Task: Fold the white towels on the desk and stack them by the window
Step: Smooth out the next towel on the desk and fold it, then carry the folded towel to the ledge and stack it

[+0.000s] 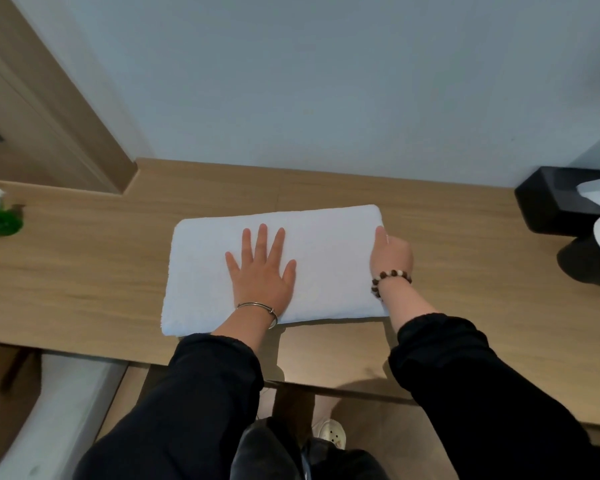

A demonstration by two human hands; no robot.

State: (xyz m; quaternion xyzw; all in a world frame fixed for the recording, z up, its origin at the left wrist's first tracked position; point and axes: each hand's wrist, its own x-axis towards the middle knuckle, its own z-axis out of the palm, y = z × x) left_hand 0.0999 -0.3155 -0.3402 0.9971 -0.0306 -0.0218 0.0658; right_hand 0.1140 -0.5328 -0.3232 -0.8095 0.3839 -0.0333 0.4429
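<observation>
Light: soft, even, cool-toned, moderately bright on my feed. Shadows: faint, beneath the sleeves [215, 375] on the counter [326, 355]. Focus: centre sharp; green bottle [2, 220] at left edge smeared. Distortion: I see wide-angle bending toward the corners.

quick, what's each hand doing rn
left hand: open, pressing flat on the towel
right hand: pinching the towel's right edge

At the right end of the towel [326, 258], the right hand [392, 254] shows only its back and one finger; the other fingers are hidden. A blurred green bottle [1, 220] is cut off at the left edge, a black box [548, 199] at the right.
</observation>
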